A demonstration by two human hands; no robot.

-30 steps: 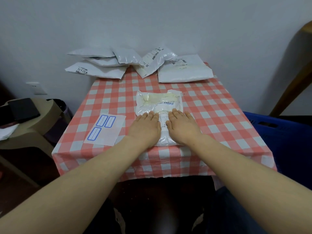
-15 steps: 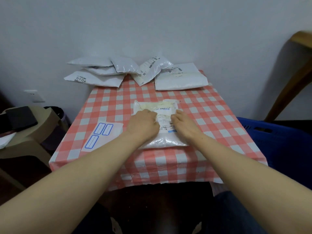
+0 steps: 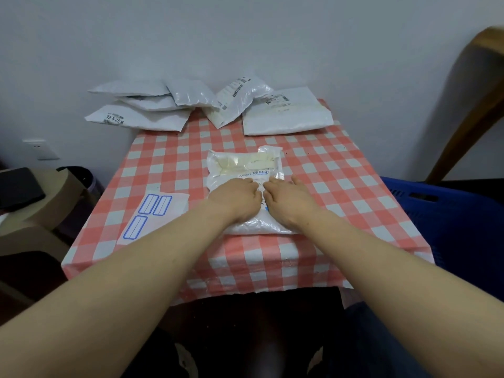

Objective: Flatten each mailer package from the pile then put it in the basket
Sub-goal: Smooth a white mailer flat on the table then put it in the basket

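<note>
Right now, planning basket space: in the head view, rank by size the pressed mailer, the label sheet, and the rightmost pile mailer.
1. pressed mailer
2-3. rightmost pile mailer and label sheet: alike; distance leaves it unsure.

The bare left forearm and right forearm stretch forward and converge. The left hand and right hand sit side by side, palms down, nearly touching, fingers curled under, right thumb angled outward.

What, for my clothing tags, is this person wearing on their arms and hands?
Nothing visible. The left forearm and right forearm are bare to the frame's edge, no sleeve in view. The left hand and right hand are ungloved, and no watch, bracelet or ring shows.
</note>
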